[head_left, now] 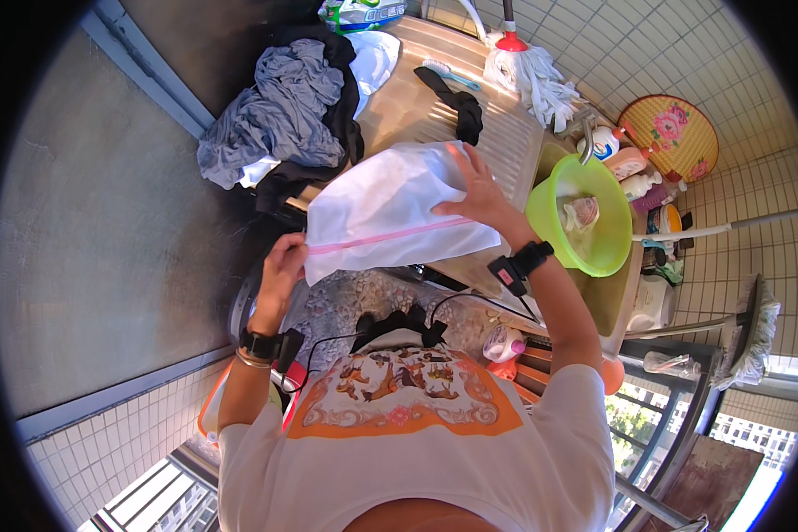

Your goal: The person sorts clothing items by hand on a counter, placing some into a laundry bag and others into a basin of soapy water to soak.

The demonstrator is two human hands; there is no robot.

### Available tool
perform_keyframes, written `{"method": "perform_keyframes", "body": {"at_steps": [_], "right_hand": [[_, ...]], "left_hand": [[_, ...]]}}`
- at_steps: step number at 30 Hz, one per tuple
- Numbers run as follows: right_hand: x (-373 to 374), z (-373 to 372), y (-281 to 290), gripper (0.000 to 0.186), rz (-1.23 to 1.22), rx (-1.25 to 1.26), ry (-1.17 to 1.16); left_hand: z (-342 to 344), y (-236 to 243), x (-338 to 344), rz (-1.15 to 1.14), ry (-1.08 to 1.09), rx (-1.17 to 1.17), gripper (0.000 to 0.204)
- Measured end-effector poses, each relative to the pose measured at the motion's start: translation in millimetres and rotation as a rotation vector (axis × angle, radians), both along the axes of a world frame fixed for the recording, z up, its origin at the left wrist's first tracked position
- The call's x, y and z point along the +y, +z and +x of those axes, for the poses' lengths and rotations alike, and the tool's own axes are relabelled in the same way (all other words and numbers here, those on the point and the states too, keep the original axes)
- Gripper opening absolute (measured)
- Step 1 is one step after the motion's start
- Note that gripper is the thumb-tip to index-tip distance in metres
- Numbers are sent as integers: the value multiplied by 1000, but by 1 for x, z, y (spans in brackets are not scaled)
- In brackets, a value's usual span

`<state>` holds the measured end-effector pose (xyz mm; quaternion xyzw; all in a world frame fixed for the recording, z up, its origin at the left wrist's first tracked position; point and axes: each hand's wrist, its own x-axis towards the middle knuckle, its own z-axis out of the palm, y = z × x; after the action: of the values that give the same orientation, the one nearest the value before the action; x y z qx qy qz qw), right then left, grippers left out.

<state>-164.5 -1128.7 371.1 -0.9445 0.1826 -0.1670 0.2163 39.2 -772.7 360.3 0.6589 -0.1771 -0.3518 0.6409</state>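
A white laundry bag [377, 191] with a pink zipper strip is stretched out in front of me, over the near edge of the washboard sink counter. At the bag's left corner, my left hand [282, 266] pinches the end of the zipper strip. My right hand [483, 191] lies on the bag's right part with fingers spread and thumb apart. What the bag holds, if anything, is hidden. Behind it on the counter are a black sock-like cloth [457, 106] and a blue-handled brush [450, 74].
Grey clothes [279, 106] lie heaped with black and white ones at the left. A green basin [541, 217] sits in the sink at the right, a wet cloth inside. Bottles [628, 162], a woven fan [669, 133] and a mop head [536, 84] stand along the tiled wall.
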Motion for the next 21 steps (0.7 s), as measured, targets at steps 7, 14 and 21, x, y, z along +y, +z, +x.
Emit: {"method": "perform_keyframes", "body": {"at_steps": [7, 14, 21], "right_hand": [[22, 46, -28, 124, 433, 151, -43], [97, 54, -16, 93, 1010, -170, -79], [220, 78, -21, 99, 1583, -226, 48]], "left_hand": [[-41, 21, -46, -159, -298, 382, 57], [-35, 13, -48, -176, -318, 478, 90], [-15, -17, 26, -545, -115, 899, 71]]}}
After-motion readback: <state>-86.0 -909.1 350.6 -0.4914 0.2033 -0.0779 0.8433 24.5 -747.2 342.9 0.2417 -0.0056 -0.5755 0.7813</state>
